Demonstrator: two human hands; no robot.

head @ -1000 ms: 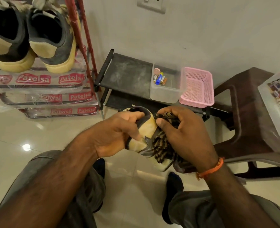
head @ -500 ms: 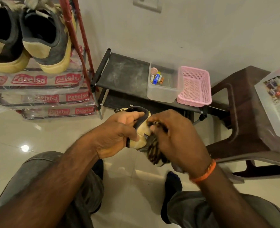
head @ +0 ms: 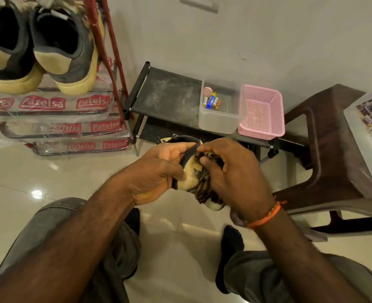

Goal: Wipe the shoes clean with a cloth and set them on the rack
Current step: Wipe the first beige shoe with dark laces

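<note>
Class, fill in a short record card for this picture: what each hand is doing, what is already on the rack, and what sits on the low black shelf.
left hand: grips the shoe by its heel
right hand: presses a striped cloth against the shoe
red rack: top shelf holds a pair of grey shoes
low black shelf: clear tub with batteries, pink basket beside it
stage: wiping, shoe not yet racked

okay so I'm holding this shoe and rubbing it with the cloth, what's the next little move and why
Probably keep the left hand gripping the shoe and draw the striped cloth in the right hand down towards the toe. The cloth is bunched against the upper side only, and the pale lower end below it looks not yet covered.
</note>
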